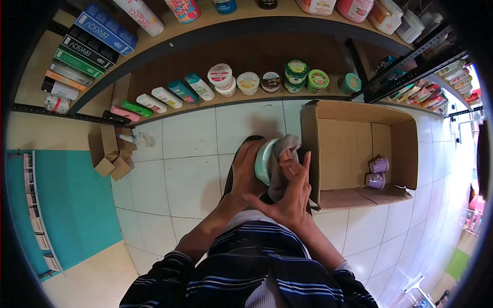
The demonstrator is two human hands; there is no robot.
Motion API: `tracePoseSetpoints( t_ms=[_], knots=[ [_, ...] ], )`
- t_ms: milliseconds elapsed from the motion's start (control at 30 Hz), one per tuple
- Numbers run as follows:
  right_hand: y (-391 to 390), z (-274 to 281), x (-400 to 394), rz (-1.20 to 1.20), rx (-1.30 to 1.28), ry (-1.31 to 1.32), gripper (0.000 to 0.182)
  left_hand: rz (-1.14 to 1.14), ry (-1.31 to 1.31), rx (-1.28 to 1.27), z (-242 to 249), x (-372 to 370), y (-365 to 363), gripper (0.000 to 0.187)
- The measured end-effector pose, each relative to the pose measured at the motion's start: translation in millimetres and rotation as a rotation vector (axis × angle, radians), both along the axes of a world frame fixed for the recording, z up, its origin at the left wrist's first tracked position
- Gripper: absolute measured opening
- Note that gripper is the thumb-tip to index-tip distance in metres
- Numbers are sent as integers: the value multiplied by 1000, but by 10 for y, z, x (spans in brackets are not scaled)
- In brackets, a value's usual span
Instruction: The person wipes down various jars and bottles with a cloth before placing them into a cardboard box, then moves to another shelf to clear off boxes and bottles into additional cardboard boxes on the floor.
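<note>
My left hand is wrapped round a light green round jar above the tiled floor, in front of my body. A grey cloth lies against the jar's right side. My right hand holds the cloth against the jar, its fingers partly spread. Just right of my right hand stands an open cardboard box, with two purple tubs inside at its right end.
A shelf ahead bears several tubs, bottles and boxes. At the left, a small open carton stands on the floor beside clear plastic. A metal shelf post rises at the right.
</note>
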State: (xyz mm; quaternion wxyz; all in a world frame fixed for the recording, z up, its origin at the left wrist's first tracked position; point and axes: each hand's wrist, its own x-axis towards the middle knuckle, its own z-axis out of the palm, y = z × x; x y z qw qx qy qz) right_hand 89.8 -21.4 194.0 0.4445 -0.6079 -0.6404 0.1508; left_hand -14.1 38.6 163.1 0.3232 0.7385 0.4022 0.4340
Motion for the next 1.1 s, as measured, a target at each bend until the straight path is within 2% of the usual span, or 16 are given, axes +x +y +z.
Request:
tracePoseSetpoints(
  t_ms=[100, 167, 200, 233, 267, 333, 433, 500, 567, 600, 633, 667, 767, 900, 1100],
  knots=[
    [-22, -91, -85, 55, 122, 53, 79, -42, -19, -26, -49, -62, 33, 54],
    [-43, -128, -54, 99, 108, 106, 76, -28, -117, -128, -82, -101, 38, 56],
    [-53, -100, -19, 79, 74, 11, 76, -32, -115, -133, -85, -101, 20, 56],
    [-57, -78, 7, 59, 39, -85, 76, -2, -88, -108, -87, -99, 1, 57],
    [-44, -68, 22, 56, 35, -85, 76, 30, -61, -82, -90, -94, -7, 57],
    [-5, -61, 51, 20, -134, -52, 78, 23, 10, -50, -117, -93, -3, 57],
    [74, -64, -47, 39, -72, 6, 82, 9, 82, 24, -158, -74, 12, 56],
    [37, -97, -100, 66, -53, 33, 83, -17, 94, -30, -140, -128, 49, 54],
    [-43, -158, -135, 141, -17, 195, 83, -27, 80, -107, -131, -172, 89, 53],
    [-35, -156, -115, 137, -21, 197, 83, -40, 60, -186, -129, -176, 96, 52],
    [-9, -147, -70, 153, -9, 90, 81, -46, 60, -191, -109, -157, 99, 52],
    [24, -142, -22, 171, 3, -19, 80, -55, 70, -124, -77, -126, 101, 53],
    [172, -149, 84, 124, -65, -79, 77, -45, 79, -25, -72, -146, 148, 53],
    [191, -85, 88, 91, -110, 7, 68, 22, 55, 17, -68, -154, 172, 55],
    [29, -42, 140, 98, -94, -12, 72, 87, 89, 17, -84, -108, 182, 57]
  ],
)
